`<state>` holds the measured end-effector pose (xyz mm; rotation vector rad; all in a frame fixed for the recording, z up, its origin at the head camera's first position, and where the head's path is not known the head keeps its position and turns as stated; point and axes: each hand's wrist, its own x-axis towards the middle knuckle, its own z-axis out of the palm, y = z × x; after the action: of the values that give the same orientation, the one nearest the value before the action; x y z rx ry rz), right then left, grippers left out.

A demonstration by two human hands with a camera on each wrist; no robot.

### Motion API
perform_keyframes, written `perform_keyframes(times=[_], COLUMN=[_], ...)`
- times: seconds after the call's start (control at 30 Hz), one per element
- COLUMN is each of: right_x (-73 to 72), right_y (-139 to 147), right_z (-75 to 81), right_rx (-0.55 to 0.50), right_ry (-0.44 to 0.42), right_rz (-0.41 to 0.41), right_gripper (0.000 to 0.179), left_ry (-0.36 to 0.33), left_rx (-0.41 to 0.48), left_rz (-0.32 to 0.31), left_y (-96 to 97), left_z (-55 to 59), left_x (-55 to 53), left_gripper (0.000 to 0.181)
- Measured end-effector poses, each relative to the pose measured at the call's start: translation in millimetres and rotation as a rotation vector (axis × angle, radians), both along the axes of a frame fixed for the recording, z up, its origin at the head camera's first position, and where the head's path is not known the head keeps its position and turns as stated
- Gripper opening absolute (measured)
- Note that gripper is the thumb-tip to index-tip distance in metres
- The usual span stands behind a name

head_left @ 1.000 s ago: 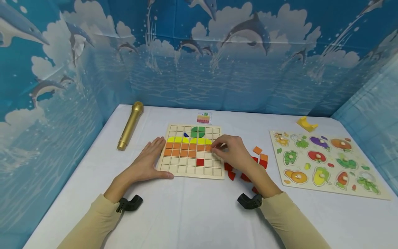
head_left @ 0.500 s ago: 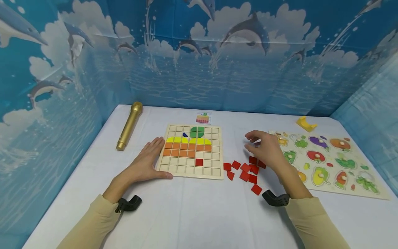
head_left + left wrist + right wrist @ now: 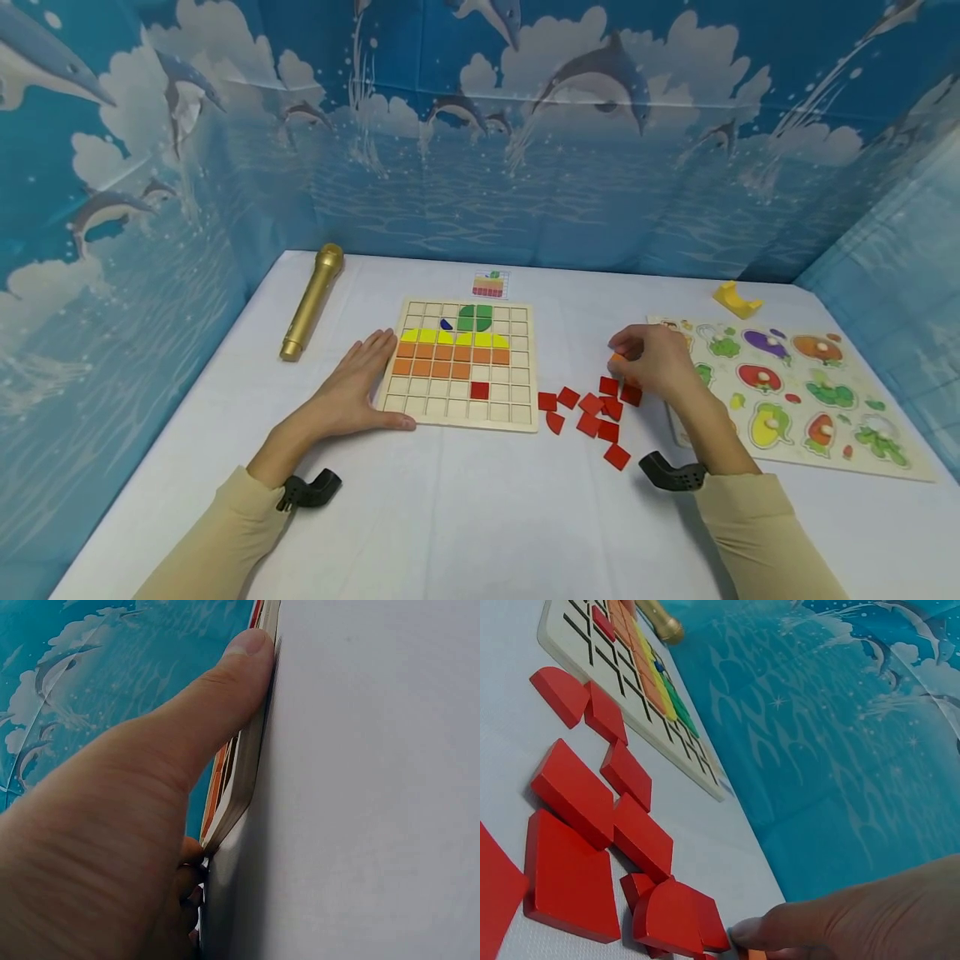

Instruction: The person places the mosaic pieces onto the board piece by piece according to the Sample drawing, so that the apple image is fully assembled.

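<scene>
A wooden grid board (image 3: 525,417) lies mid-table, with green, blue, yellow, orange and red tiles set in its squares. My left hand (image 3: 352,387) is spread at the board's left side, the thumb lying along its front left corner. In the left wrist view that thumb (image 3: 217,690) rests against the board's edge (image 3: 244,769). To the right of the board, my right hand (image 3: 656,358) pinches an orange tile (image 3: 617,359), mostly hidden by the fingers. Several loose red tiles (image 3: 588,424) lie between that hand and the board; the right wrist view shows them close up.
Behind the board lies a small picture card (image 3: 491,284). A gold microphone (image 3: 311,304) is at the back left. On the right, a vegetable peg puzzle (image 3: 720,442) lies partly under my right forearm, and a yellow curved piece (image 3: 737,300) sits behind it.
My right hand has left the orange row on the board and moved right to the loose tiles, where its fingers have closed on an orange one. My left hand stays in place.
</scene>
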<state>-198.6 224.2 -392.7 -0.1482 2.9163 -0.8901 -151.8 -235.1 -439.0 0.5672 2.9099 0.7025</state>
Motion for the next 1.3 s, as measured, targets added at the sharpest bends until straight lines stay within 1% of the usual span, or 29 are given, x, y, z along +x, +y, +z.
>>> perform_keyframes(times=[0.13,0.33,0.47,0.6,0.73,0.87,1.07,1.17,1.3], right_x=[-0.4,-0.2,0.0,1.5,6.5,14.6,23.7,25.5,24.7], right_y=[0.2,-1.3,-4.8,-13.6,-30.5,-52.1,-82.5,-97.5,-117.7], right_z=[-3.3,-4.8,-5.3,-5.6,-4.8,-3.5,-3.6,-3.4,-2.1], right_rx=[0.009,0.029,0.007,-0.028,-0.066,-0.099,-0.152,-0.164,-0.160], right_ry=[0.039,0.118,0.155,0.160,0.182,0.212,0.288,0.285,0.252], right_rz=[0.016,0.052,0.078,0.102,0.137,0.192,0.265,0.298,0.343], right_gripper=[0.029,0.027,0.027,0.028,0.030,0.032,0.031,0.031,0.029], left_ry=[0.005,0.009,0.014,0.012,0.013,0.010,0.006,0.004,0.006], left_rx=[0.001,0.008,0.009,0.007,0.004,0.003,0.008,0.011,0.012], left_rz=[-0.004,-0.008,-0.007,-0.009,-0.009,-0.008,-0.003,-0.001,-0.003], left_y=[-0.3,0.2,0.0,-0.3,-0.3,0.1,-0.4,-0.6,-0.1], left_z=[-0.9,0.6,0.1,-0.6,-0.7,0.0,2.5,2.7,1.8], left_x=[-0.1,0.7,0.7,0.5,0.3,0.6,1.8,2.1,2.1], left_gripper=[0.140,0.139,0.139,0.139,0.139,0.139,0.139,0.139,0.139])
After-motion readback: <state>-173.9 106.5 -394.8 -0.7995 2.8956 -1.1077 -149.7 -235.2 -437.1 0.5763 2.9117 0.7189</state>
